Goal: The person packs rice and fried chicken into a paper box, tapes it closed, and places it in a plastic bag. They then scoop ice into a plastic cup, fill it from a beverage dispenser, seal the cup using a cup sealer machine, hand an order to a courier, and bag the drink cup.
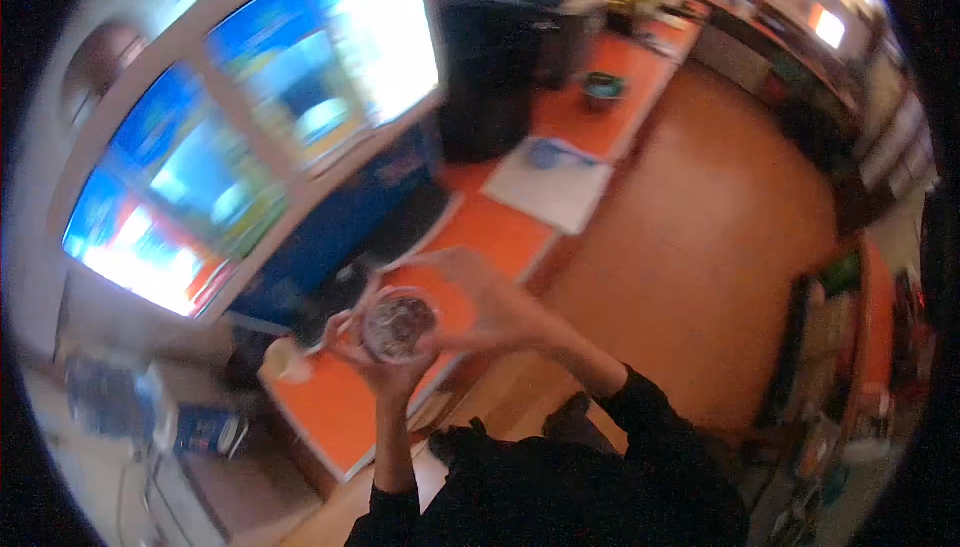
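Observation:
A round cup [400, 323] with dark, speckled contents is held up over the orange counter, its open top facing the camera. My left hand [378, 365] is wrapped round its lower left side. My right hand [468, 299] is at its right side, the thumb against the rim and the other fingers stretched toward the far side. Blur hides the exact contact of the right fingertips. Just left of the cup, a small pale cup or roll [287, 360] stands on the counter's near end.
The orange counter [505, 242] runs away to the upper right, bearing a white sheet [550, 187] and a dark green container [603, 88]. Bright window panels [255, 97] are at left. A water bottle [100, 397] is lower left; shelves [865, 337] stand at right.

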`<state>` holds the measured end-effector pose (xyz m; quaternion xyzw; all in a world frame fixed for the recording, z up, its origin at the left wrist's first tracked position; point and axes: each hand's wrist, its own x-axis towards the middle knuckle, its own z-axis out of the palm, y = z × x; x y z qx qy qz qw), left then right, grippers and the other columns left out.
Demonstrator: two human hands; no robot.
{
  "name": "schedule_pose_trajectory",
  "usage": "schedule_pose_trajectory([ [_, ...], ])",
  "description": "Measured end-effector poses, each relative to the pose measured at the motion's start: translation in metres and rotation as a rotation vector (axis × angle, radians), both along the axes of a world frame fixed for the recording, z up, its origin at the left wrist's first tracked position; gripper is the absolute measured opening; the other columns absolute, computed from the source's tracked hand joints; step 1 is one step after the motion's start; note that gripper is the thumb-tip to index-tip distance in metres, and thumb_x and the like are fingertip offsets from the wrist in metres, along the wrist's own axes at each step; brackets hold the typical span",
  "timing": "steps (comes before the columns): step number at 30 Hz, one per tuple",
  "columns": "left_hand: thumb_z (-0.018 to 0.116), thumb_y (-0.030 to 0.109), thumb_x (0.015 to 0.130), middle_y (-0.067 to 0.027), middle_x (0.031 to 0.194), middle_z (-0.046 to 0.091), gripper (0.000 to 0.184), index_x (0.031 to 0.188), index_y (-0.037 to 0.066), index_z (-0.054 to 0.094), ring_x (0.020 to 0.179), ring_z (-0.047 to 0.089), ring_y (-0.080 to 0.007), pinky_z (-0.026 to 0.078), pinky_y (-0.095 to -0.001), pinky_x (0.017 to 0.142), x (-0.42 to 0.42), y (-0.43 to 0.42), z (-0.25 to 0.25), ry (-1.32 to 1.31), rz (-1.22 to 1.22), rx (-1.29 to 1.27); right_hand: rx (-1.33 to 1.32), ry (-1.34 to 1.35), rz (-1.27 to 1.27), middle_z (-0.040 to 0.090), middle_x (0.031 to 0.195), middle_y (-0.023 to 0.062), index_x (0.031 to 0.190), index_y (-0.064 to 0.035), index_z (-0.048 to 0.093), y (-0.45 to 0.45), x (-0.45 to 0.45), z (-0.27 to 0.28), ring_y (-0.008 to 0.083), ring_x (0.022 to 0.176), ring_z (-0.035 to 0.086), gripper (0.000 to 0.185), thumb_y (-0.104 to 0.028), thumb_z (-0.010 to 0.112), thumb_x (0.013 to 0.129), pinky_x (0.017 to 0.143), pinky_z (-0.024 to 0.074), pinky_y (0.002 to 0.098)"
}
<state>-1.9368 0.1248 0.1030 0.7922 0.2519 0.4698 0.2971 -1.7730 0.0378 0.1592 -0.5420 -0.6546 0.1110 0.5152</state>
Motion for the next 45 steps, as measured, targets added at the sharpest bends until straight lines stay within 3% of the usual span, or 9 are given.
schedule_pose_trajectory([
  [3,0.081,0.011,0.063,-0.0125,0.113,0.054,0.084,0.127,0.012,0.027,0.103,0.057,-0.0252,0.048,-0.0360,0.090,0.120,-0.081,0.020,-0.540,-0.269,-0.131,-0.074,-0.156,-0.128,0.050,0.121,0.0189,0.125,-0.0021,0.046,-0.084,0.067,0.016,0.0363,0.111,0.049,0.092,-0.053,0.078,0.056,0.098,0.0365,0.0459],
  [5,0.081,0.012,0.065,-0.0121,0.115,0.053,0.082,0.128,0.012,0.027,0.104,0.056,-0.0253,0.047,-0.0367,0.092,0.195,-0.129,0.021,-0.510,-0.379,-0.157,-0.079,-0.447,-0.374,0.048,0.121,0.0208,0.133,-0.0031,0.038,-0.135,0.123,0.008,0.0376,0.109,0.048,0.095,-0.047,0.077,0.058,0.090,0.0422,0.0430],
  [14,0.077,0.015,0.071,-0.0102,0.123,0.050,0.077,0.131,0.010,0.030,0.113,0.048,-0.0258,0.040,-0.0397,0.098,0.543,-0.345,-0.010,-0.360,-1.018,-0.278,-0.506,-0.259,-0.870,0.050,0.109,0.0312,0.130,0.0065,0.036,-0.403,0.410,0.025,0.0419,0.102,0.052,0.091,-0.043,0.073,0.063,0.083,0.0470,0.0471],
  [18,0.076,0.017,0.074,-0.0093,0.126,0.048,0.074,0.133,0.009,0.031,0.117,0.045,-0.0260,0.038,-0.0410,0.101,0.708,-0.467,-0.020,-0.164,-1.426,-0.179,-0.456,-0.040,-1.251,0.054,0.111,0.0236,0.112,-0.0003,0.057,-0.535,0.527,-0.001,0.0390,0.104,0.052,0.067,-0.044,0.073,0.063,0.089,0.0459,0.0458],
  [23,0.074,0.019,0.077,-0.0083,0.130,0.046,0.072,0.135,0.008,0.033,0.122,0.041,-0.0263,0.034,-0.0426,0.104,0.891,-0.658,-0.024,0.160,-1.839,-0.122,-0.397,-0.137,-1.770,0.055,0.112,0.0209,0.123,-0.0058,0.050,-0.739,0.613,0.012,0.0375,0.104,0.053,0.075,-0.042,0.075,0.062,0.089,0.0453,0.0465],
  [27,0.070,0.033,0.081,-0.0084,0.134,0.044,0.069,0.136,0.010,0.036,0.126,0.039,-0.0255,0.031,-0.0419,0.106,1.044,-0.855,-0.124,0.823,-2.179,-0.253,-0.470,-0.066,-2.141,0.055,0.110,0.0217,0.129,-0.0081,0.041,-0.898,0.676,0.022,0.0384,0.103,0.053,0.085,-0.041,0.077,0.060,0.087,0.0450,0.0474],
  [33,0.050,0.044,0.092,-0.0109,0.128,0.049,0.062,0.136,0.003,0.036,0.113,0.050,-0.0232,0.040,-0.0366,0.094,1.099,-1.170,-0.143,1.079,-2.250,-1.546,-0.688,0.171,-2.525,0.057,0.115,0.0158,0.131,-0.0093,0.039,-1.113,0.728,0.036,0.0324,0.108,0.055,0.089,-0.038,0.079,0.057,0.085,0.0470,0.0430],
  [42,0.052,0.053,0.086,-0.0142,0.128,0.045,0.066,0.129,0.004,0.041,0.118,0.041,-0.0253,0.038,-0.0401,0.095,1.130,-1.565,-0.137,1.418,-1.830,-1.720,-0.781,0.273,-2.873,0.061,0.102,0.0155,0.117,-0.0090,0.044,-1.352,0.791,0.036,0.0309,0.093,0.063,0.081,-0.045,0.082,0.055,0.073,0.0511,0.0408],
  [45,0.050,0.052,0.087,-0.0099,0.116,0.049,0.054,0.121,0.010,0.046,0.107,0.047,-0.0249,0.041,-0.0411,0.087,1.139,-1.671,-0.137,1.345,-2.066,-1.989,-0.830,0.174,-2.938,0.063,0.097,0.0144,0.110,-0.0094,0.043,-1.425,0.807,0.030,0.0311,0.087,0.064,0.076,-0.046,0.082,0.056,0.068,0.0516,0.0401],
])
